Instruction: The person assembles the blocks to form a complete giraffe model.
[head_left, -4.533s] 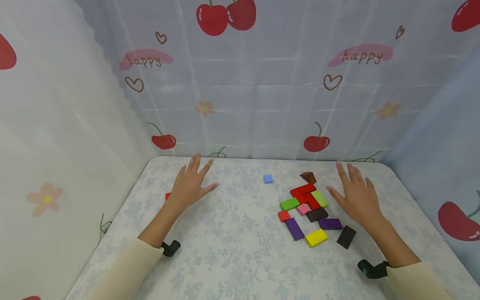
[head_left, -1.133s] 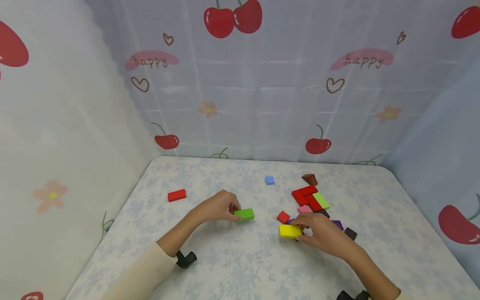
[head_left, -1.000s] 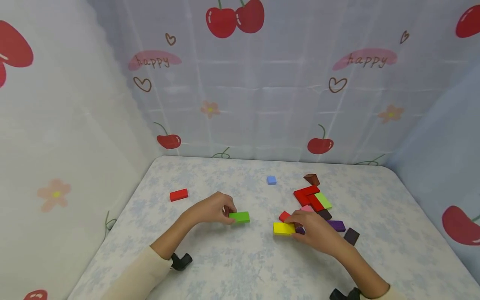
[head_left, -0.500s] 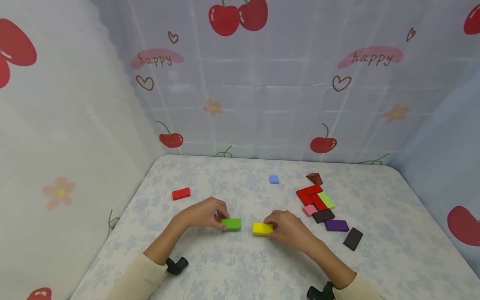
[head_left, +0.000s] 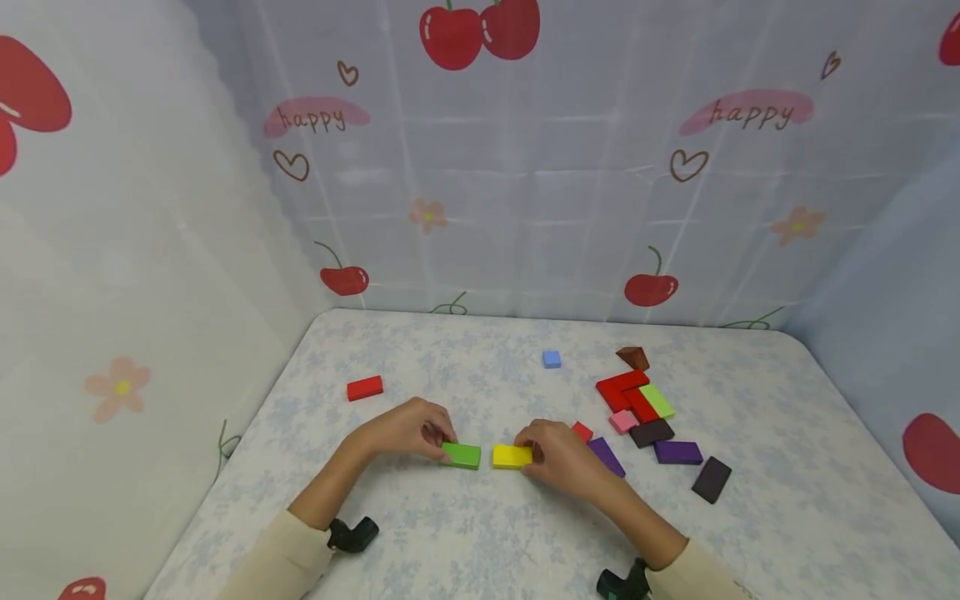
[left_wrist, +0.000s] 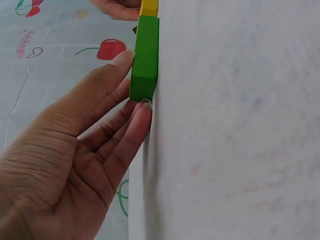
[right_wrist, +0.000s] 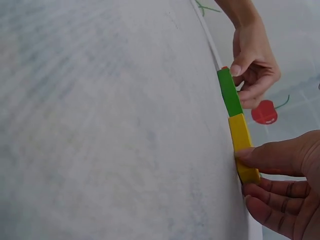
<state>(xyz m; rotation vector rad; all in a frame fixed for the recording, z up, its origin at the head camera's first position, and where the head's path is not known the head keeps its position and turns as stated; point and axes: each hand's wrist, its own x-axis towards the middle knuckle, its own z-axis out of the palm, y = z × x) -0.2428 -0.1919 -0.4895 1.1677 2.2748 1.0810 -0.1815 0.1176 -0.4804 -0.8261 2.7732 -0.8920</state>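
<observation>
In the head view my left hand (head_left: pixel 408 429) pinches the left end of a green rectangular block (head_left: pixel 462 456) low over the middle of the table. The left wrist view shows thumb and fingers on the near end of that green block (left_wrist: pixel 145 55). Facing it, my right hand (head_left: pixel 562 458) pinches a yellow rectangular block (head_left: pixel 511 457) by its right end. A narrow gap separates the two blocks in the head view. They line up end to end in the right wrist view, where the thumb presses the yellow block (right_wrist: pixel 241 132).
Behind the right hand lie a red cube (head_left: pixel 582 431) and a purple block (head_left: pixel 606 457), partly hidden. Several more blocks cluster rightward, including a pink cube (head_left: pixel 623 422) and a dark block (head_left: pixel 712 480). A blue cube (head_left: pixel 552 359) and red block (head_left: pixel 364 388) lie apart.
Both hands were open over the table at first; they have since taken the green and yellow blocks from the cluster. Lately the yellow block has moved left towards the green one, narrowing the gap.
</observation>
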